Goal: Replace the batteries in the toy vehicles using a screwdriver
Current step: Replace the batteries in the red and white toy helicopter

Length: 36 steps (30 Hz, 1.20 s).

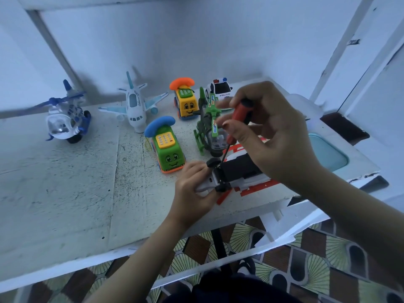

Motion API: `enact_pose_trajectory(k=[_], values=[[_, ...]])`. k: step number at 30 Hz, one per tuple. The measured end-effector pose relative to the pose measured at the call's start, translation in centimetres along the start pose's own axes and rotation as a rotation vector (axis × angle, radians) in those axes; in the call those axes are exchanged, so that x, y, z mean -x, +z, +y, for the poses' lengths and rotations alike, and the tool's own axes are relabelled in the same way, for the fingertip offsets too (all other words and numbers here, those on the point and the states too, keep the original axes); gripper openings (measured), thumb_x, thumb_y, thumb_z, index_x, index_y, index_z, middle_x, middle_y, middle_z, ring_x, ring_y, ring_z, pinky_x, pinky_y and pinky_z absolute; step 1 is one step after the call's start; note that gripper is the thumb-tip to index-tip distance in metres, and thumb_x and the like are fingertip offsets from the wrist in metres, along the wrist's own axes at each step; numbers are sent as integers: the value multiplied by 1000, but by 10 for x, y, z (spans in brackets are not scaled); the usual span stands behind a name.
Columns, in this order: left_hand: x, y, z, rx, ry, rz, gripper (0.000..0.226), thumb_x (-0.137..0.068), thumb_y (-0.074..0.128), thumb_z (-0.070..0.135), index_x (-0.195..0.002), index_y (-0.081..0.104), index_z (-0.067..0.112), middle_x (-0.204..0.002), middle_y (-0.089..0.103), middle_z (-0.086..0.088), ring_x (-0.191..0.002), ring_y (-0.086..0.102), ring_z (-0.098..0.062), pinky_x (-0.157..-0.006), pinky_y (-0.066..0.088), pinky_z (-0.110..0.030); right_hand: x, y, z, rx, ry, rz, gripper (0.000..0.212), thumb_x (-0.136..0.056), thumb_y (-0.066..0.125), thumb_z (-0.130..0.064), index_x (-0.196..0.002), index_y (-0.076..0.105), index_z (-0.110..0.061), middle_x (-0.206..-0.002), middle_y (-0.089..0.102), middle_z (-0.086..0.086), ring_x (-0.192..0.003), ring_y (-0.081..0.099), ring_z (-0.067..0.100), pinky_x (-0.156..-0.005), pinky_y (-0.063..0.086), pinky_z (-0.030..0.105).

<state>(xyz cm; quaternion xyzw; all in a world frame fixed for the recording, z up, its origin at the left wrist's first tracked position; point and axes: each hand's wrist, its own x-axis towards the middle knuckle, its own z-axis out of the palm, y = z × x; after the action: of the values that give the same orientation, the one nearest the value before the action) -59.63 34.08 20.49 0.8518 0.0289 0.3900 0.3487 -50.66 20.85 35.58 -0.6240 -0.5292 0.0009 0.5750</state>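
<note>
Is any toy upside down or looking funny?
Yes. The white and red toy lies belly up, wheels in the air, gripped by the left hand while the right hand holds a screwdriver to it. The other toys stand upright.

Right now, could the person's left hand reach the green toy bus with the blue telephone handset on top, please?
Probably yes: the green toy bus stands just beyond the left hand with nothing between, though that hand would first have to release the overturned white toy vehicle it grips.
</note>
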Motion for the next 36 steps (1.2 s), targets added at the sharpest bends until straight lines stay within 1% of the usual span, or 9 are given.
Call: enact_pose_trajectory(k=[7, 13, 16, 21, 24, 28, 30, 33, 36], values=[[1, 0, -2, 40, 8, -1, 37, -78, 75, 26, -109, 70, 5, -99, 68, -3, -97, 56, -19, -83, 46, -27, -9, 8, -2, 198, -153, -33, 27, -89, 66, -11, -116, 63, -9, -93, 66, 9, -82, 64, 15, -70, 56, 30], [0, 0, -3, 66, -8, 5, 39, -79, 74, 27, -110, 71, 5, -102, 69, -3, -98, 56, -19, -83, 46, -28, -10, 5, -6, 151, -123, -82, 33, -96, 45, -7, -126, 58, -6, -141, 49, 6, -119, 58, 11, -93, 52, 32], [0, 0, -3, 72, -6, 9, 40, -78, 75, 27, -111, 70, 6, -100, 67, -1, -97, 56, -18, -82, 46, -26, -12, 3, -9, 29, -35, -126, 34, -95, 52, -5, -128, 58, -9, -117, 66, 10, -101, 66, 22, -82, 55, 43], [-1, 1, -4, 78, -10, -1, 38, -78, 75, 26, -109, 71, 5, -99, 67, -1, -97, 56, -17, -82, 44, -24, -14, 1, -9, 189, -71, -42, 32, -88, 68, -14, -119, 65, -17, -84, 56, 10, -77, 57, 13, -64, 56, 28], [-1, 1, -3, 86, -6, 3, 39, -79, 74, 29, -111, 70, 7, -100, 66, 2, -97, 55, -16, -83, 44, -23, -16, -1, -4, 362, -124, 8, 26, -91, 61, -27, -114, 68, -17, -78, 56, 12, -75, 47, 6, -69, 43, 11], [-1, 1, -3, 93, -5, 11, 40, -80, 73, 31, -111, 70, 7, -99, 68, -2, -96, 57, -17, -82, 45, -25, -16, -4, -6, 309, -60, -73, 36, -98, 38, -10, -128, 57, -13, -133, 54, 11, -89, 59, -2, -86, 45, 18], [-1, 1, -3, 94, -2, 10, 40, -79, 74, 31, -112, 69, 8, -99, 68, -1, -96, 57, -18, -82, 45, -24, -17, -8, -9, 216, -21, -119, 43, -95, 38, 0, -134, 52, -11, -152, 35, 5, -106, 64, 17, -91, 48, 25], [-1, 1, -4, 97, -4, 11, 40, -78, 75, 30, -111, 70, 7, -100, 67, -1, -96, 58, -20, -81, 47, -28, -16, -11, -13, 80, 39, -218, 49, -92, 47, 3, -138, 47, -13, -143, 49, 0, -123, 55, 9, -96, 51, 27], [-1, 1, -5, 88, -6, 5, 38, -78, 75, 29, -108, 72, 5, -100, 68, -2, -95, 58, -23, -79, 49, -33, -11, -6, -15, 80, 74, -302, 53, -87, 59, 6, -135, 50, -15, -122, 64, -3, -107, 63, 3, -94, 51, 22]])
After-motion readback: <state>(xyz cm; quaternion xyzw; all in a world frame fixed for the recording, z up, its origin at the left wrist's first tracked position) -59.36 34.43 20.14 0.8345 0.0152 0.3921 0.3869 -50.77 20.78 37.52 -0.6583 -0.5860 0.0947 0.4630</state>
